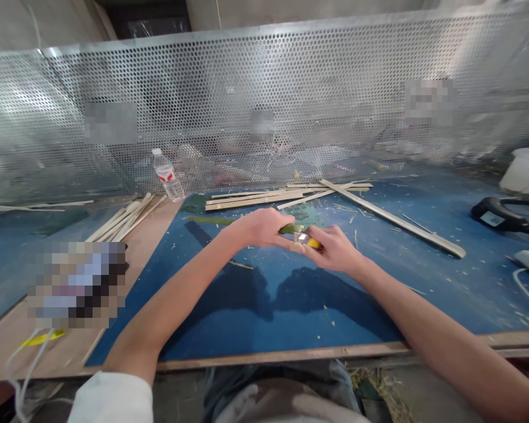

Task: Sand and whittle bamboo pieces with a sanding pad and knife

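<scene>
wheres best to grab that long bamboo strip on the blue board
Probably near its lower right end: take the long bamboo strip there, coming from the right, the side of the right hand. That end lies free on the blue board, while the far end appears to cross the other strips.

We look down on a silver perforated metal screen (pixel 264 100), patterned with staggered round holes, above a blue work board (pixel 255 311) flecked with pale shavings. At centre, a green-skinned bamboo strip (pixel 288 229) meets a yellow-handled knife (pixel 314 243) with a silver blade. Pale tan bamboo slats (pixel 392 217) cross the blue, near a clear plastic water bottle (pixel 167 174) with a red-and-white label. A white sleeve (pixel 110 399) shows at lower left.
</scene>
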Action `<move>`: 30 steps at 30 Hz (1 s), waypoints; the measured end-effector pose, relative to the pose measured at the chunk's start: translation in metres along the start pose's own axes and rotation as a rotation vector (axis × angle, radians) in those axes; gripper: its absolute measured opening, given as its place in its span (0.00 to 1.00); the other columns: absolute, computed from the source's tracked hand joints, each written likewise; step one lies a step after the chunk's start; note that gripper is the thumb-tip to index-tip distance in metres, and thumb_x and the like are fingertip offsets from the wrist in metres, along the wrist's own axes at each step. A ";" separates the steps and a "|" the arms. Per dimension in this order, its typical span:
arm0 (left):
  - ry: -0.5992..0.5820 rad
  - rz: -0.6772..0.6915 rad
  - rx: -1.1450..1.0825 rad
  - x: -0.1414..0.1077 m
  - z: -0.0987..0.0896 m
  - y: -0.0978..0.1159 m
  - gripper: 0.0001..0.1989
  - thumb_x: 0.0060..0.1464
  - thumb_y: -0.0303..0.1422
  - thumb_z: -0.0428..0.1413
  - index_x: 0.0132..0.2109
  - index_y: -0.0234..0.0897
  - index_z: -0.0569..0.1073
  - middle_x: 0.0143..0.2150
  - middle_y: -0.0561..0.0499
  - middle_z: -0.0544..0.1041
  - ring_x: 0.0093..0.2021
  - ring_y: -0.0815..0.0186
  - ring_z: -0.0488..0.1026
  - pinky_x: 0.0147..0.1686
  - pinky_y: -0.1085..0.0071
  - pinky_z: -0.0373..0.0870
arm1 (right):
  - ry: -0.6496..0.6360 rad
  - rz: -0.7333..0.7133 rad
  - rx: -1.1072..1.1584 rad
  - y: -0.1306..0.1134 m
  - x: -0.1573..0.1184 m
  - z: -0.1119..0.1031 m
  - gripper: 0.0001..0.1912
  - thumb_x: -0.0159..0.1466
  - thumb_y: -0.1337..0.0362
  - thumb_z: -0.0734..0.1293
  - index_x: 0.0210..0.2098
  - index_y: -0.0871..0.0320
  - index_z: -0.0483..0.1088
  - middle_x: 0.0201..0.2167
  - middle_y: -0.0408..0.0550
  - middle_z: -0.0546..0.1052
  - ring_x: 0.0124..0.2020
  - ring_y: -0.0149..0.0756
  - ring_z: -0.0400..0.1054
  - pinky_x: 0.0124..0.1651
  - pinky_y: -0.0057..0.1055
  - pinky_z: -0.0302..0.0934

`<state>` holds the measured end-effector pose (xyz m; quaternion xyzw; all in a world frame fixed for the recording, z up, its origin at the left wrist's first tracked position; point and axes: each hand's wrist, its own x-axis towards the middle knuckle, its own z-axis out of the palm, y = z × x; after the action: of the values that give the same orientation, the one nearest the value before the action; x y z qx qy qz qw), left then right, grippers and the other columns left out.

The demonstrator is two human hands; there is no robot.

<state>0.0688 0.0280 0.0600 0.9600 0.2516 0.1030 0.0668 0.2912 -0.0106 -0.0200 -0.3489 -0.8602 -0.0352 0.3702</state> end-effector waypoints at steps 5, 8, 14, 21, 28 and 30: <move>-0.046 -0.026 0.006 0.000 0.001 0.001 0.27 0.56 0.59 0.54 0.29 0.39 0.64 0.20 0.55 0.65 0.21 0.70 0.58 0.24 0.69 0.49 | 0.007 -0.038 0.018 0.000 0.000 -0.001 0.20 0.70 0.48 0.59 0.27 0.52 0.55 0.16 0.37 0.61 0.17 0.28 0.51 0.26 0.30 0.41; -0.021 -0.015 0.028 0.000 0.003 0.002 0.27 0.57 0.60 0.53 0.29 0.39 0.65 0.21 0.54 0.67 0.21 0.69 0.59 0.24 0.68 0.49 | -0.011 -0.048 0.024 0.002 -0.001 -0.003 0.18 0.70 0.50 0.60 0.28 0.52 0.53 0.17 0.37 0.61 0.17 0.28 0.50 0.26 0.30 0.41; 0.089 -0.052 0.044 -0.001 0.003 0.006 0.22 0.60 0.53 0.53 0.30 0.39 0.66 0.20 0.54 0.65 0.20 0.69 0.56 0.24 0.68 0.48 | 0.029 0.090 0.095 -0.006 0.001 0.000 0.17 0.70 0.52 0.59 0.29 0.51 0.51 0.16 0.34 0.58 0.16 0.28 0.48 0.25 0.30 0.42; 0.159 -0.057 -0.040 -0.001 -0.005 0.008 0.21 0.61 0.47 0.53 0.25 0.39 0.60 0.19 0.58 0.59 0.21 0.72 0.53 0.25 0.68 0.48 | 0.228 0.299 0.212 -0.018 0.010 0.010 0.17 0.70 0.53 0.59 0.28 0.51 0.51 0.15 0.33 0.55 0.17 0.27 0.48 0.23 0.27 0.44; 0.088 -0.118 -0.063 -0.003 -0.011 0.007 0.24 0.50 0.52 0.60 0.26 0.39 0.61 0.19 0.59 0.58 0.23 0.72 0.52 0.26 0.69 0.47 | 0.158 0.147 0.180 -0.010 0.004 0.012 0.18 0.67 0.51 0.63 0.28 0.52 0.54 0.17 0.34 0.58 0.18 0.26 0.49 0.24 0.27 0.46; 0.053 -0.112 -0.084 -0.003 -0.011 0.010 0.24 0.50 0.51 0.60 0.25 0.38 0.61 0.19 0.59 0.58 0.23 0.72 0.52 0.26 0.69 0.46 | 0.120 0.108 0.153 -0.008 0.002 0.014 0.19 0.67 0.50 0.63 0.27 0.52 0.55 0.17 0.35 0.58 0.18 0.26 0.50 0.25 0.27 0.45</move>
<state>0.0685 0.0193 0.0719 0.9377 0.3022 0.1351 0.1059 0.2764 -0.0111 -0.0266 -0.3629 -0.8165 0.0297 0.4480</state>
